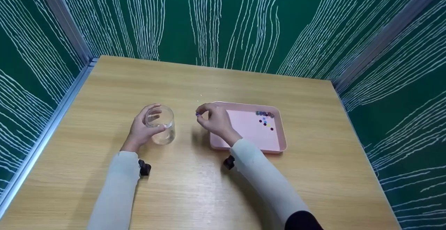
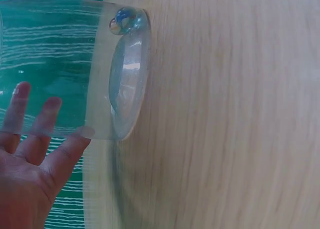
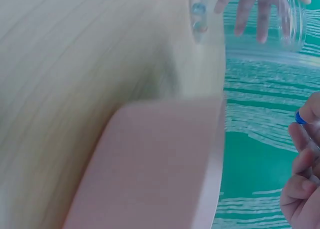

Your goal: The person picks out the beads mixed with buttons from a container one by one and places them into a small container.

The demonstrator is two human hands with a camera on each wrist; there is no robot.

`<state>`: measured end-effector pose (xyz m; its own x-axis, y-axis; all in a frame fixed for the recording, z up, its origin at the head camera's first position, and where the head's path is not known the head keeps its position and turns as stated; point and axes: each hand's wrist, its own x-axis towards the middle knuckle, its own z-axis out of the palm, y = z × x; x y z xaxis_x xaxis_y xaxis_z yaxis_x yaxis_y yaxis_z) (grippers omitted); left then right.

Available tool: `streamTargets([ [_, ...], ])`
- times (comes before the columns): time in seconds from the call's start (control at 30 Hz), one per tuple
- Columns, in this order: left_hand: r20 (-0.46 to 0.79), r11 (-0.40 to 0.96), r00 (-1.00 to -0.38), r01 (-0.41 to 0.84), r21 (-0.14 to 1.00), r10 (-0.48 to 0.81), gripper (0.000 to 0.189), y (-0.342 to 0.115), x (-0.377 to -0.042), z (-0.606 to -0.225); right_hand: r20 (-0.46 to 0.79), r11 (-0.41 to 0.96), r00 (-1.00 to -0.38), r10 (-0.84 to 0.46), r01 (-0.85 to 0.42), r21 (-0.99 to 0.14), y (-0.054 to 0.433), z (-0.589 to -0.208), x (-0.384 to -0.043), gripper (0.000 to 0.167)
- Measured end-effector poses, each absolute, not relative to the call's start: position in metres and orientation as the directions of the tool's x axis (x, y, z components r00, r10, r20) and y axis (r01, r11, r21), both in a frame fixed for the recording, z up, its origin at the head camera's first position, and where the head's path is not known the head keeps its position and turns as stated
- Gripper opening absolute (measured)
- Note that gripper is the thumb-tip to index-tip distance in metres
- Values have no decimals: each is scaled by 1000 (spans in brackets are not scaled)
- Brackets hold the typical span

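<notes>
My left hand (image 1: 141, 129) grips a clear glass cup (image 1: 168, 127), thumb on the near side and fingers on the far side. The cup stands upright on the table. In the left wrist view, clear marbles with blue inside (image 2: 123, 20) lie at the cup's bottom, and the left fingers (image 2: 47, 119) press along its wall. Between right thumb and forefinger, a small blue marble (image 3: 300, 117) is pinched, partly covered by the fingertips. The right hand (image 1: 216, 120) hovers over the left edge of the pink tray (image 1: 244, 129), on the side facing the cup.
Inside the tray, a row of marbles (image 1: 264, 114) lies along the far right side, with several small coloured beads (image 1: 264, 124) nearer. Tiny white specks lie on the wooden table (image 1: 174, 188) beyond the tray. Green panels with white lines (image 1: 177, 21) enclose the table.
</notes>
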<state>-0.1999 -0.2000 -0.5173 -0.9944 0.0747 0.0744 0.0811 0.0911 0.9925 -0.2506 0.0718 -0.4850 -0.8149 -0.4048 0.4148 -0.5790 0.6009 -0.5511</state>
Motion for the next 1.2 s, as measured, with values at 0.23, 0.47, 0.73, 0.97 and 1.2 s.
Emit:
streamTargets([
  [0.23, 88, 71, -995, 91, 993, 54, 74, -199, -200, -520, 424, 549, -798, -428, -602, -579, 51, -483, -245, 12],
  [0.47, 103, 54, -994, 105, 993, 37, 74, -198, -201, -522, 408, 515, -805, -430, -590, -622, 37, -474, -239, 11],
  [0.73, 72, -1, -996, 72, 997, 54, 75, -196, -200, -518, 386, 481, -798, -462, -591, -647, 22, -470, -231, 12],
  [0.97, 78, -2, -995, 78, 997, 59, 75, -196, -199, -518, 413, 479, -778, -473, -621, -621, 13, -474, -228, 11],
  [1.2, 82, 1, -995, 82, 997, 51, 75, -196, -200, -522, 417, 459, -764, -492, -635, -621, 8, -474, -228, 12],
])
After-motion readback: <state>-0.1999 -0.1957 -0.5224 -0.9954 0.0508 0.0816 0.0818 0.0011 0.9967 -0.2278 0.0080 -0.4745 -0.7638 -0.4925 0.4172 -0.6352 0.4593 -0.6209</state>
